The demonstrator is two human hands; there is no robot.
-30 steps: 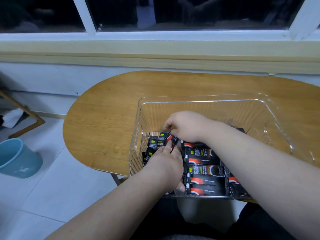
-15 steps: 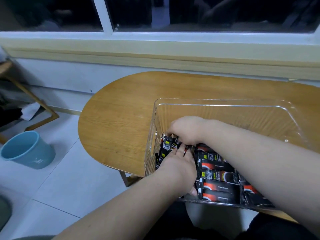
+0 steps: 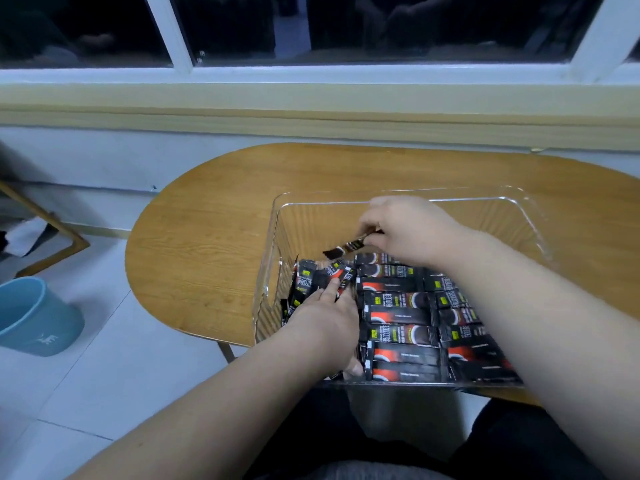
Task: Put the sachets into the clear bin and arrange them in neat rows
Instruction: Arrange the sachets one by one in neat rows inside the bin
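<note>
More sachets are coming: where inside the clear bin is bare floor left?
The far half of the clear plastic bin is bare, between its far wall and the black-and-red sachet rows. The near half is crowded; the left hand covers loose sachets there.

One head-worn camera looks forward and down, close over the tabletop, facing the window.

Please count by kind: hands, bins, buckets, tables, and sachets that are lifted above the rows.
hands: 2, the left hand and the right hand
clear bin: 1
blue bucket: 1
wooden table: 1
lifted sachet: 1
Total: 6
</note>
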